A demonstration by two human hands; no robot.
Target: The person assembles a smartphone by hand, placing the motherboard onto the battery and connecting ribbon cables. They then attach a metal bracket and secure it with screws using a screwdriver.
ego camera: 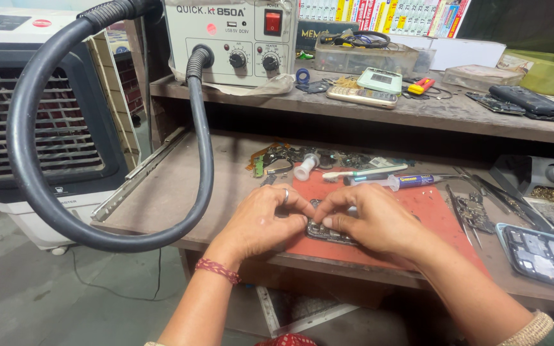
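- Your bench is a worn brown wooden worktop with a cluttered shelf above it, set in a workshop with a grey concrete floor.
- On the red mat near the worktop's front edge lies a small dark phone board, and both your hands meet over it.
- Your left hand, a ring on one finger and a red thread at the wrist, has its fingertips pinched narrow on the board's left end.
- Your right hand covers the board's right side, thumb and forefinger closed tight against it.
- Just behind the mat rest a white toothbrush, a syringe with a blue label and a small white bottle.
- Right of the mat lie thin metal tweezers, another circuit board and an opened phone frame.
- Left of the mat a thick black hose loops out past the worktop's edge and back up to the grey rework station on the shelf.
- Further along the shelf from that station sit a light keypad phone and a clear plastic box.
- Beyond the hose, on the floor, stands a white air cooler.
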